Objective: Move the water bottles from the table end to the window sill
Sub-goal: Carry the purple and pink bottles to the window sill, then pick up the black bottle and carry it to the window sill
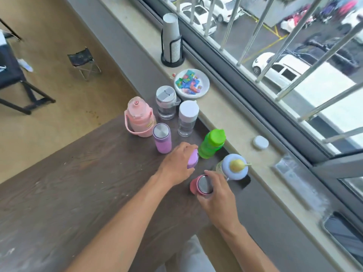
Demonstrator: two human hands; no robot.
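We've got our left hand [176, 163] wrapped round a lilac plastic bottle [192, 160], right hand [214, 191] clamped on a pink steel-capped bottle [200, 185], so lift both straight up, clear of neighbours, onto the pale stone window sill [235, 122].

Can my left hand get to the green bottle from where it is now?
Probably yes. The left hand rests on a small purple bottle right beside the green bottle, and nothing stands between them. It would need to let go of the purple one first.
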